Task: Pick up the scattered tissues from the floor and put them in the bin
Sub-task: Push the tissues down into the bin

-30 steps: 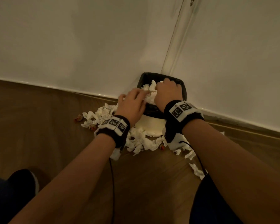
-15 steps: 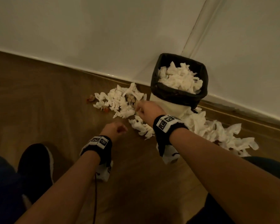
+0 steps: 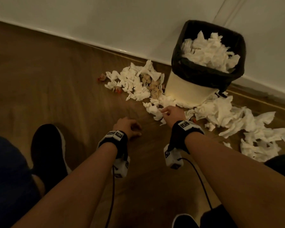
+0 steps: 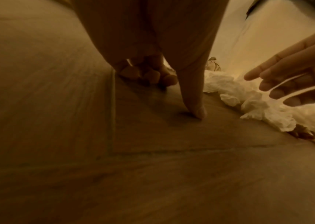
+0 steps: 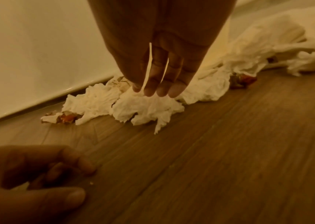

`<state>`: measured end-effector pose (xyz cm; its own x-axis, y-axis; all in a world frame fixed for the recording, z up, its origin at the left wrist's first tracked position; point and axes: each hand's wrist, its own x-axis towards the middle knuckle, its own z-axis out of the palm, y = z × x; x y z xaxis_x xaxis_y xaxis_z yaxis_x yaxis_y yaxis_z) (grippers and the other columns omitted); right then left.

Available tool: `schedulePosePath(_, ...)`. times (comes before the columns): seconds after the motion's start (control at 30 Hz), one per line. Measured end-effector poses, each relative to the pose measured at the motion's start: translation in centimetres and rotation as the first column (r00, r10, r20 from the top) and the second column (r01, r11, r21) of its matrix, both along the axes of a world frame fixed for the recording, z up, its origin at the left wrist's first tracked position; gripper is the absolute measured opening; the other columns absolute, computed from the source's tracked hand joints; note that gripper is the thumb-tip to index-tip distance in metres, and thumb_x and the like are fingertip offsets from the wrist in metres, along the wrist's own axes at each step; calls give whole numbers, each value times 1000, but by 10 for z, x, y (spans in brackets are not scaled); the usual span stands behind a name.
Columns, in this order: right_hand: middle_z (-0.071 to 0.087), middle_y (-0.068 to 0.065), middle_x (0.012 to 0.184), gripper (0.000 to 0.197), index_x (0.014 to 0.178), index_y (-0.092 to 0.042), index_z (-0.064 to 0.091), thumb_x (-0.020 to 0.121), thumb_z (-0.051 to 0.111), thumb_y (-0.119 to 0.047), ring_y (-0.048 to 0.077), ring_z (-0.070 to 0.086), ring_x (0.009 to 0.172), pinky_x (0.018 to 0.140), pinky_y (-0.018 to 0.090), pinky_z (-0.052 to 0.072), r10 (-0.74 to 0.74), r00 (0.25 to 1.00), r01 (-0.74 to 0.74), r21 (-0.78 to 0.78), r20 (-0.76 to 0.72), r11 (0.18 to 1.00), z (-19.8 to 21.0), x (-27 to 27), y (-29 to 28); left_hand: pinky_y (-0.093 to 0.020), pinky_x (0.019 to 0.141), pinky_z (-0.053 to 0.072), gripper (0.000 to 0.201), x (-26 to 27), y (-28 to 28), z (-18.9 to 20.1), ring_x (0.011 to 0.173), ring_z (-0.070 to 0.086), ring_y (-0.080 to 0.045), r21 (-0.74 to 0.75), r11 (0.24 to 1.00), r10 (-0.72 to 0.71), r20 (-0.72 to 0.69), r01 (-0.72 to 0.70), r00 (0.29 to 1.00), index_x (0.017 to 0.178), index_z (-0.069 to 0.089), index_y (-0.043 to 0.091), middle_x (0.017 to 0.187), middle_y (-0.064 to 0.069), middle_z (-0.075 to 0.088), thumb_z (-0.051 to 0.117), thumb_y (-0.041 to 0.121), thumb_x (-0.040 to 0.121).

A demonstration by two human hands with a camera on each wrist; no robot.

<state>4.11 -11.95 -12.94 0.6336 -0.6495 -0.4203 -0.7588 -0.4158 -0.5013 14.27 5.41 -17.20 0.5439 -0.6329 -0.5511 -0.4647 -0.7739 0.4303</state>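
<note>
Crumpled white paper tissues (image 3: 136, 83) strewn on brown wood floor (image 3: 56, 83) L & R of cream bin w/ black liner (image 3: 209, 76), right hand (image 3: 173, 113) fingers straight, tips touching nearest tissue, left hand (image 3: 127, 126) loosely curled, empty, thumb on floor.

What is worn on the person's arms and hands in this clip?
Forearms are bare, with no sleeves or gloves. Each wrist has a black band topped with white square-marker tags. A white camera block hangs beneath each, trailing a thin black cable.

bin (image 3: 192, 86) blocks ahead-right | tissues (image 3: 135, 81) flank it | bare floor (image 3: 64, 79) left — open
</note>
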Motion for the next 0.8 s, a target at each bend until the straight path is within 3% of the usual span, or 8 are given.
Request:
schedulePosePath(0.13, 63, 6, 115, 19, 107, -18, 64, 94, 51, -22, 20, 58, 103, 76, 22, 39, -57, 998, 57, 0, 11, 998, -11, -8, 2, -45, 94, 43, 22, -3, -6, 3, 112, 45, -24, 48, 997, 62, -8, -62, 998, 74, 55, 46, 102, 6, 46, 74, 53, 68)
schedulePosePath(0.3, 56, 11, 119, 23, 112, -16, 62, 93, 48, -17, 26, 54, 109, 84, 27, 42, -14, 1000, 15, -68, 18, 998, -17, -15, 5, -47, 97, 43, 21, -3, -16, 5, 110, 52, -22, 57, 983, 177, -38, -174, 984, 68, 56, 38, 107, 6, 60, 71, 51, 73)
schedulePosePath(0.4, 41, 9, 125, 28, 116, -23, 57, 87, 59, -26, 30, 40, 118, 98, 37, 40, 64, 998, -68, -158, -28, 985, -17, -17, 11, -48, 99, 39, 17, -3, -22, 10, 108, 53, -21, 54, 977, 211, -42, -208, 977, 76, 56, 34, 109, 4, 61, 69, 44, 79)
schedulePosePath(0.47, 37, 7, 128, 35, 115, -27, 55, 83, 67, -32, 30, 36, 120, 100, 40, 39, 109, 992, -118, -165, -61, 979, -17, -17, 15, -47, 99, 39, 14, -4, -28, 13, 108, 53, -21, 11, 976, 216, -30, -216, 976, 87, 54, 29, 116, 1, 57, 66, 36, 83)
schedulePosePath(0.53, 36, 6, 131, 37, 115, -27, 56, 81, 69, -33, 30, 37, 121, 101, 41, 40, 130, 987, -142, -137, -95, 980, -19, -16, 18, -45, 96, 43, 25, -6, -35, 14, 109, 52, -24, -91, 970, 228, 16, -226, 974, 102, 52, 25, 124, -3, 45, 67, 29, 83)
schedulePosePath(0.67, 43, 9, 128, 26, 108, -16, 62, 86, 63, -29, 30, 46, 114, 96, 36, 42, 118, 988, -131, -139, -96, 982, -25, -12, 21, -45, 92, 47, 62, -14, -54, 19, 115, 43, -27, -291, 955, 107, 131, -65, 986, 125, 43, 32, 131, -5, 30, 75, 35, 72)
schedulePosePath(0.73, 51, 13, 123, 24, 110, -9, 63, 92, 53, -21, 30, 52, 109, 90, 33, 42, 99, 993, -108, -163, -65, 981, -27, -11, 20, -43, 92, 45, 62, -17, -64, 21, 116, 38, -28, -230, 971, -15, 197, 62, 980, 125, 43, 38, 132, -4, 28, 71, 47, 70)
schedulePosePath(0.8, 57, 15, 117, 26, 109, -4, 63, 95, 45, -17, 31, 56, 105, 81, 29, 41, 55, 996, -63, -147, -63, 987, -26, -9, 17, -39, 88, 44, 47, -18, -72, 21, 114, 40, -28, -186, 973, -95, 213, 136, 972, 118, 48, 37, 131, -3, 30, 65, 49, 76)
